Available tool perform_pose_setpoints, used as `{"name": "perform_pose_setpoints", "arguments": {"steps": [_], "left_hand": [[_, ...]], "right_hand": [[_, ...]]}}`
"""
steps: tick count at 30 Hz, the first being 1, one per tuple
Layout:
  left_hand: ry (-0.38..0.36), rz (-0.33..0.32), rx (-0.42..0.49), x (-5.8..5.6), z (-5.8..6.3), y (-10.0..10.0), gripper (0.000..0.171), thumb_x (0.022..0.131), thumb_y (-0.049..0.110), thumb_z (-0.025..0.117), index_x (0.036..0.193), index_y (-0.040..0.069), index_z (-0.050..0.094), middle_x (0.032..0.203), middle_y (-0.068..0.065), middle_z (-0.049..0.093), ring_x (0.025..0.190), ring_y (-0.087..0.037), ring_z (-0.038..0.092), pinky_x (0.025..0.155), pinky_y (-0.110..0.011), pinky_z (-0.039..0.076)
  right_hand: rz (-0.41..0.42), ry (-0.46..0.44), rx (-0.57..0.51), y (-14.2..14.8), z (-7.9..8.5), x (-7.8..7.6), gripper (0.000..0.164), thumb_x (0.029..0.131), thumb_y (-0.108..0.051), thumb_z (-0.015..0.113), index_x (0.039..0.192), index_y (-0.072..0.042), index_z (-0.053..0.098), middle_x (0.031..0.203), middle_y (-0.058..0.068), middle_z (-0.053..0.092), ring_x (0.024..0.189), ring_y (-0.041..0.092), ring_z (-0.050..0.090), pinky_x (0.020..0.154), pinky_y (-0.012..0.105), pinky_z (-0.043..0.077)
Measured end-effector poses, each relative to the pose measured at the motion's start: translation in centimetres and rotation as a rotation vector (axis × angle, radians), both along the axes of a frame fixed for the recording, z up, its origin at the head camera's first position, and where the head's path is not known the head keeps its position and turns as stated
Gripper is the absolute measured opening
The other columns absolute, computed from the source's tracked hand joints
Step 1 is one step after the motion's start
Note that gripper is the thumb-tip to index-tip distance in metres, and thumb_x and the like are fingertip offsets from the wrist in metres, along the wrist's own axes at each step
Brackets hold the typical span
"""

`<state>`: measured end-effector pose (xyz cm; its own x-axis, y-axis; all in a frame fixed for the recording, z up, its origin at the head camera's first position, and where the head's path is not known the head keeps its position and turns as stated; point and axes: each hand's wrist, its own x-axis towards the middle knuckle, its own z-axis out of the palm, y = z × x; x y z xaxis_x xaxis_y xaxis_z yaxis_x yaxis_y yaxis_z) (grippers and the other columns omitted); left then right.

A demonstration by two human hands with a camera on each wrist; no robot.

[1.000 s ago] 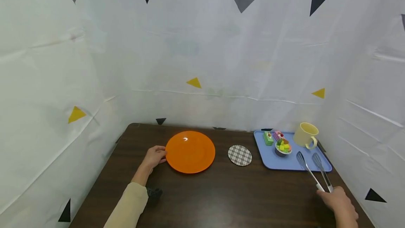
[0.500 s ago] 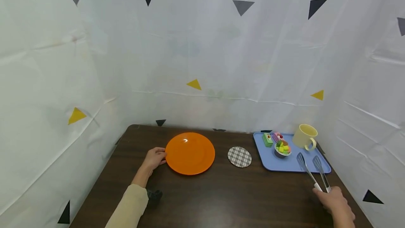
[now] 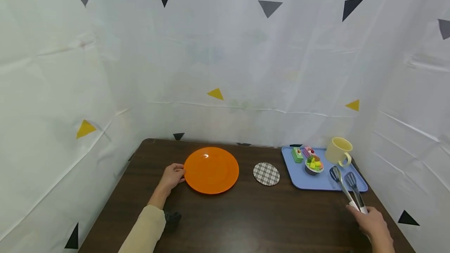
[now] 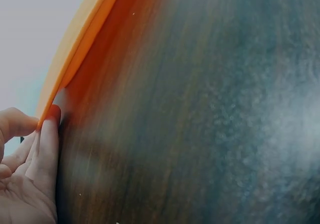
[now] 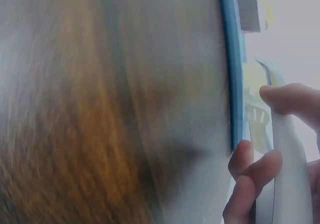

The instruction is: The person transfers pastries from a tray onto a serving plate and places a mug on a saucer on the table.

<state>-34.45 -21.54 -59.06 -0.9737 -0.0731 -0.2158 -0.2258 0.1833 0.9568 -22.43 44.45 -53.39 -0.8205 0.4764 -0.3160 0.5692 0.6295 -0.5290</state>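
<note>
On the left, my left hand (image 3: 172,177) pinches the near-left rim of a round orange plate (image 3: 211,170). In the left wrist view the thumb is on top of the plate's edge (image 4: 75,49) and a finger lies beneath it. My right hand (image 3: 373,223) grips the white handles of metal tongs (image 3: 358,196) near the table's right edge. Their two slotted heads stand a little apart over the front of a blue tray (image 3: 313,183). Thumb and curled fingers around the tongs' handle (image 5: 290,174) show in the right wrist view.
The tray bears a green cake slice (image 3: 297,155), a pink cake slice (image 3: 308,152), a fruit-topped cup (image 3: 314,165) and a yellow mug (image 3: 338,150). A checked round coaster (image 3: 266,173) lies between plate and tray. White sheeting (image 3: 246,57) surrounds the brown table (image 3: 246,218).
The right hand has shifted slightly left, and the tongs have turned, their heads now slightly closer together. The left hand stays at the plate's rim. The head view has tilted up slightly.
</note>
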Motion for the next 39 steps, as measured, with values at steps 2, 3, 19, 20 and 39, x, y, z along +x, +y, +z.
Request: {"name": "perform_pose_setpoints", "arguments": {"steps": [2, 3, 19, 20, 39], "left_hand": [[0.002, -0.001, -0.002, 0.1, -0.2, 0.2, 0.038, 0.111, 0.014, 0.057, 0.144, -0.005, 0.056, 0.138, -0.026, 0.065, 0.119, -0.032, 0.07, 0.094, -0.036, 0.064], [0.003, -0.001, -0.003, 0.1, -0.3, 0.4, 0.038, 0.111, 0.014, 0.057, 0.144, -0.005, 0.056, 0.138, -0.026, 0.066, 0.118, -0.031, 0.07, 0.094, -0.035, 0.065], [0.054, 0.003, -0.021, 0.4, 0.4, -0.4, 0.04, 0.112, 0.012, 0.054, 0.147, -0.007, 0.054, 0.14, -0.029, 0.064, 0.123, -0.036, 0.068, 0.1, -0.042, 0.063], [0.054, 0.002, -0.018, 0.4, 0.5, -0.3, 0.04, 0.112, 0.012, 0.055, 0.147, -0.007, 0.054, 0.14, -0.029, 0.064, 0.123, -0.037, 0.068, 0.1, -0.043, 0.062], [0.032, 0.004, 0.005, 0.0, 0.2, -0.5, 0.04, 0.113, 0.014, 0.055, 0.148, -0.005, 0.056, 0.143, -0.028, 0.063, 0.128, -0.036, 0.067, 0.101, -0.04, 0.062]], "right_hand": [[0.003, 0.021, -0.045, 0.2, -0.2, 0.2, 0.085, 0.102, -0.055, 0.061, 0.13, 0.023, 0.041, 0.092, 0.029, 0.06, 0.081, 0.035, 0.063, 0.067, 0.044, 0.053], [0.003, 0.027, -0.063, 0.2, -0.2, 0.3, 0.085, 0.102, -0.053, 0.061, 0.129, 0.024, 0.041, 0.09, 0.028, 0.06, 0.078, 0.033, 0.063, 0.064, 0.041, 0.053], [0.038, 0.085, -0.125, -2.2, 1.3, -1.7, 0.09, 0.1, -0.062, 0.063, 0.133, 0.019, 0.04, 0.085, 0.017, 0.058, 0.071, 0.025, 0.06, 0.062, 0.038, 0.051], [0.045, 0.087, -0.124, -2.3, 1.4, -1.8, 0.09, 0.1, -0.06, 0.064, 0.134, 0.02, 0.04, 0.086, 0.017, 0.059, 0.071, 0.024, 0.06, 0.062, 0.037, 0.052], [0.189, 0.063, -0.07, -3.0, 0.9, -2.9, 0.098, 0.097, -0.053, 0.07, 0.142, 0.026, 0.034, 0.1, 0.033, 0.066, 0.082, 0.03, 0.066, 0.066, 0.039, 0.056]]}}
